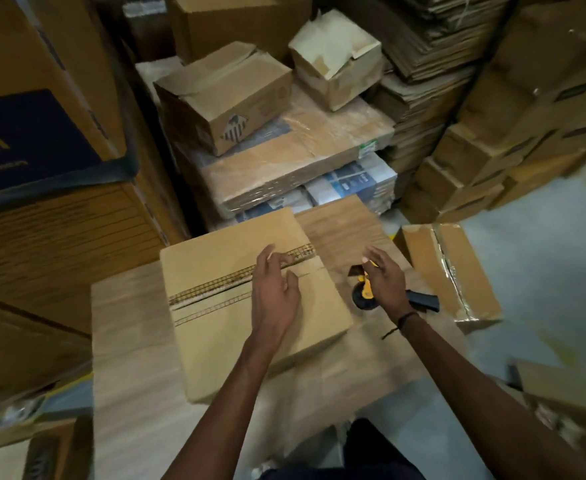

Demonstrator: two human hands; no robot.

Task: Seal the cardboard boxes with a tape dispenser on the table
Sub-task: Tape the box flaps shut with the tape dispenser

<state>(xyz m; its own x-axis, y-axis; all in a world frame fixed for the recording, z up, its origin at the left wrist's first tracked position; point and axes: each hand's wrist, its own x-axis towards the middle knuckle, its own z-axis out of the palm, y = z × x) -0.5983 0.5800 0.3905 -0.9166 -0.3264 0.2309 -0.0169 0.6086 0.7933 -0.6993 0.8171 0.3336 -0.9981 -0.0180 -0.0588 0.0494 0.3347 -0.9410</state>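
A brown cardboard box lies on the wooden table, its top flaps closed along a seam with patterned strips. My left hand hovers over the right end of that seam, fingers loosely spread, holding nothing. Right of the box, my right hand grips a yellow and black tape dispenser just above the table, its black handle sticking out to the right.
A taped box sits off the table's right edge. Behind the table stand a wrapped stack of flat cartons, an open box and a torn box. Large cartons wall the left; box piles fill the right.
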